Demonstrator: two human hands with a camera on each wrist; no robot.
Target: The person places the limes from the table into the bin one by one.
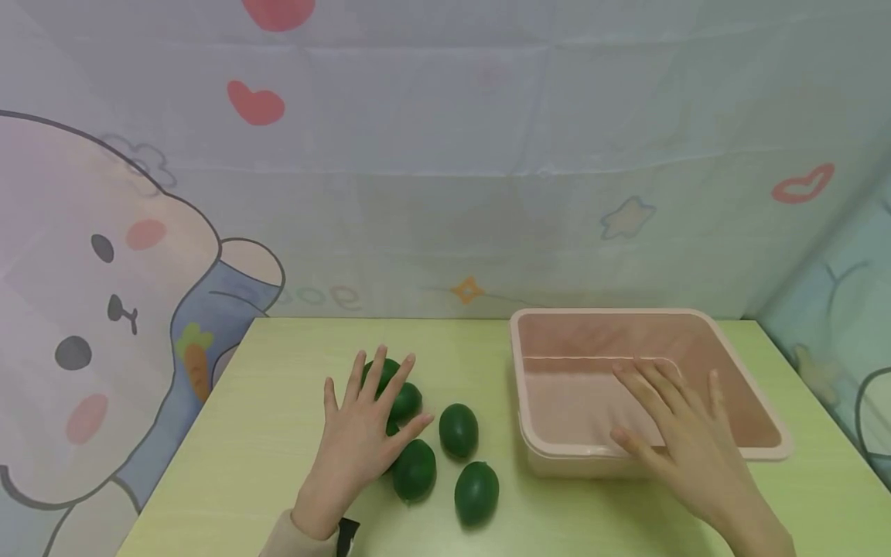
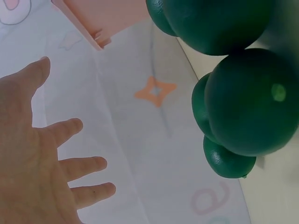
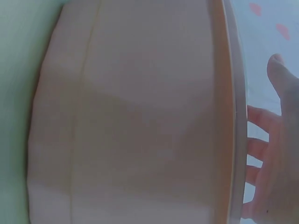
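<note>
My left hand point(image 1: 358, 441) hovers with spread, straight fingers over a group of dark green, lime-like fruits, partly hiding some of them. One fruit point(image 1: 414, 470) lies beside its thumb. Two others, an upper fruit point(image 1: 459, 430) and a lower fruit point(image 1: 476, 493), lie further right. In the left wrist view, large green fruits point(image 2: 252, 102) sit to the right of the hand, apart from it. My right hand point(image 1: 685, 445), fingers extended, is over the front edge of a pink plastic basin point(image 1: 612, 314). From the right wrist, the basin's outer wall point(image 3: 140, 116) fills much of the view. Both hands hold nothing.
The basin stands at the right of a pale yellow-green table point(image 1: 230, 464). A cloth backdrop point(image 1: 445, 155) with printed hearts and a cartoon animal rises behind the table's far edge. A dark cable point(image 1: 860, 418) shows at the far right.
</note>
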